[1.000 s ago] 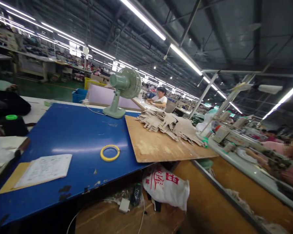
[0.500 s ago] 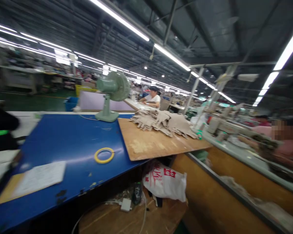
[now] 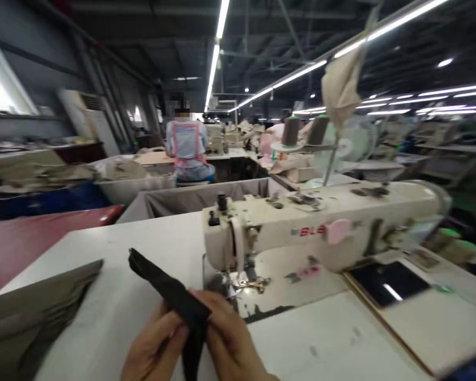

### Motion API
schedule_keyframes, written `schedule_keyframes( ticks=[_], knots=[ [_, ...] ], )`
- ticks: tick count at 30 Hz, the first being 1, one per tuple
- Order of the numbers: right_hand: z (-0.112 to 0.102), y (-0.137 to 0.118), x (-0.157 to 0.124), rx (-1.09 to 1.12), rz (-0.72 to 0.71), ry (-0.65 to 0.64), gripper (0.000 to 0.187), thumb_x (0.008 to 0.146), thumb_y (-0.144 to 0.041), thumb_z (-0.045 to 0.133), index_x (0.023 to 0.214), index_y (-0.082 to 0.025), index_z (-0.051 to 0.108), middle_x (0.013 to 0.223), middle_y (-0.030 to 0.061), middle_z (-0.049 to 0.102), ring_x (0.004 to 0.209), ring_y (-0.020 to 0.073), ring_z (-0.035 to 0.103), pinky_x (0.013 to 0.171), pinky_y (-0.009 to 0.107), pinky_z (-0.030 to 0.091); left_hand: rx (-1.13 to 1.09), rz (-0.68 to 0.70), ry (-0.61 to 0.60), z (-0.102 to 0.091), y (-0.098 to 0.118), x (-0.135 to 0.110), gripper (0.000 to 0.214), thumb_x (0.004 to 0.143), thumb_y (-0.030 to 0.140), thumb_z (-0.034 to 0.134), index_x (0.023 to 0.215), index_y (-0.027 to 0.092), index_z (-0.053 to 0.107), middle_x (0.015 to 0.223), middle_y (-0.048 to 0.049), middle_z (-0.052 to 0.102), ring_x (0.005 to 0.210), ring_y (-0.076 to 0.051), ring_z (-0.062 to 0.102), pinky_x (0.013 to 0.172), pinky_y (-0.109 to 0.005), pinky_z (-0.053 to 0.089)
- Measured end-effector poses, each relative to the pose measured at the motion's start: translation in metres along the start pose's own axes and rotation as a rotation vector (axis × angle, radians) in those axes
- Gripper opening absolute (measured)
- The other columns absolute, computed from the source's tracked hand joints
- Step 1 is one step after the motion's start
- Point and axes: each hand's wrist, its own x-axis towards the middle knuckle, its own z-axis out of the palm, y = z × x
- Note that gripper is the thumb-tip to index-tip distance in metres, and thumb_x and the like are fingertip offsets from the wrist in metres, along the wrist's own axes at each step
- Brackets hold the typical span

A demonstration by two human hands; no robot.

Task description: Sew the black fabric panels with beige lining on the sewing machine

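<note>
A dark, folded strip of fabric (image 3: pixel 158 278) is pinched between both hands above the white sewing table (image 3: pixel 170 233). My left hand (image 3: pixel 156 344) grips it from the left, fingers closed. On the other side my right hand (image 3: pixel 230 333) is closed on the same strip, whose lower end hangs between the hands. Just beyond and to the right stands a cream sewing machine (image 3: pixel 285 227); its metal presser foot (image 3: pixel 248 283) lies a short way past my right hand. At the left, a stack of dark grey-brown fabric pieces (image 3: pixel 35 312) rests on the table.
A dark phone-like slab (image 3: pixel 388 283) lies on a board right of the machine. Thread cones (image 3: pixel 291 132) stand behind the machine. A grey cloth-lined bin (image 3: pixel 206 196) borders the table's far edge. Farther back a person (image 3: pixel 188 143) sits facing away.
My view has swung from a blue table with a fan and stacked fabric to the sewing machine. Both hands, unseen before, now show holding the dark fabric strip.
</note>
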Motion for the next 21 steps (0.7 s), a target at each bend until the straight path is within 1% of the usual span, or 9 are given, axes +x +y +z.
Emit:
schedule_keyframes(
  ticks=[1,3,5,7,10,12,15,17,21],
  knots=[
    [-0.002,0.002,0.001,0.025,-0.013,-0.032,0.036,0.096,-0.025,0.041,0.129,-0.035,0.053,0.121,0.0050,0.060,0.112,0.0199,0.057,0.099,0.034,0.046,0.041,-0.008,-0.002,-0.002,0.000,-0.001,0.027,0.082,0.044,0.062,0.089,0.019,0.068,0.094,-0.0049,0.067,0.085,-0.021,0.064,0.069,-0.029,0.055],
    [-0.004,0.005,0.001,0.019,-0.012,-0.054,0.035,0.095,-0.023,0.044,0.126,-0.032,0.057,0.119,0.0070,0.061,0.110,0.0206,0.058,0.095,0.031,0.047,0.102,-0.019,-0.003,0.001,0.000,-0.002,0.024,0.086,0.041,0.058,0.094,0.019,0.067,0.097,-0.0053,0.066,0.086,-0.020,0.064,0.070,-0.030,0.055],
    [-0.002,0.008,-0.002,0.050,0.075,0.057,0.028,0.092,-0.023,0.049,0.115,-0.031,0.064,0.109,0.0057,0.066,0.102,0.0195,0.062,0.086,0.027,0.051,0.133,-0.021,0.015,0.008,0.001,-0.003,0.024,0.090,0.036,0.053,0.104,0.018,0.062,0.104,-0.0060,0.064,0.087,-0.017,0.063,0.074,-0.032,0.055],
    [0.003,0.010,-0.007,0.132,0.190,0.200,0.020,0.090,-0.025,0.055,0.103,-0.031,0.069,0.095,0.0028,0.071,0.086,0.0173,0.067,0.075,0.023,0.054,0.139,-0.010,0.015,0.012,0.002,-0.004,0.023,0.091,0.033,0.052,0.107,0.018,0.060,0.108,-0.0067,0.062,0.088,-0.016,0.062,0.075,-0.032,0.055],
    [0.006,0.009,-0.010,0.160,0.241,0.271,0.013,0.086,-0.024,0.061,0.092,-0.029,0.070,0.080,-0.0003,0.071,0.067,0.0139,0.066,0.062,0.019,0.053,0.113,0.033,-0.025,0.011,0.002,-0.002,0.019,0.090,0.032,0.053,0.099,0.022,0.065,0.105,-0.0069,0.065,0.089,-0.017,0.064,0.068,-0.025,0.056],
    [0.001,0.006,-0.008,0.082,0.170,0.228,0.014,0.083,-0.018,0.062,0.088,-0.028,0.071,0.079,-0.0004,0.071,0.068,0.0140,0.066,0.063,0.019,0.053,0.085,0.082,-0.068,0.008,0.002,-0.001,0.017,0.088,0.028,0.054,0.098,0.023,0.067,0.103,-0.0067,0.066,0.090,-0.019,0.065,0.066,-0.022,0.056],
    [-0.011,0.002,-0.003,-0.048,0.042,0.145,0.019,0.081,-0.011,0.062,0.087,-0.028,0.070,0.082,0.0001,0.070,0.075,0.0150,0.066,0.068,0.021,0.054,0.055,0.122,-0.088,0.005,0.001,0.001,0.020,0.084,0.016,0.057,0.100,0.025,0.066,0.100,-0.0042,0.068,0.090,-0.017,0.066,0.068,-0.019,0.055],
    [-0.018,-0.001,0.001,-0.133,0.000,0.119,0.018,0.081,-0.009,0.062,0.086,-0.025,0.068,0.081,0.0008,0.069,0.074,0.0146,0.066,0.065,0.020,0.054,0.054,0.136,-0.086,0.004,0.001,0.004,0.024,0.082,0.010,0.057,0.098,0.025,0.066,0.096,-0.0019,0.070,0.086,-0.015,0.067,0.070,-0.017,0.054],
    [-0.026,-0.009,0.013,-0.313,-0.108,0.012,0.015,0.077,-0.005,0.060,0.080,-0.019,0.064,0.074,0.0025,0.065,0.065,0.0137,0.063,0.058,0.021,0.050,0.111,0.243,-0.167,0.001,0.011,0.018,0.022,0.080,0.005,0.054,0.085,0.021,0.069,0.080,-0.0002,0.071,0.072,-0.011,0.067,0.067,-0.014,0.053]
  ],
)
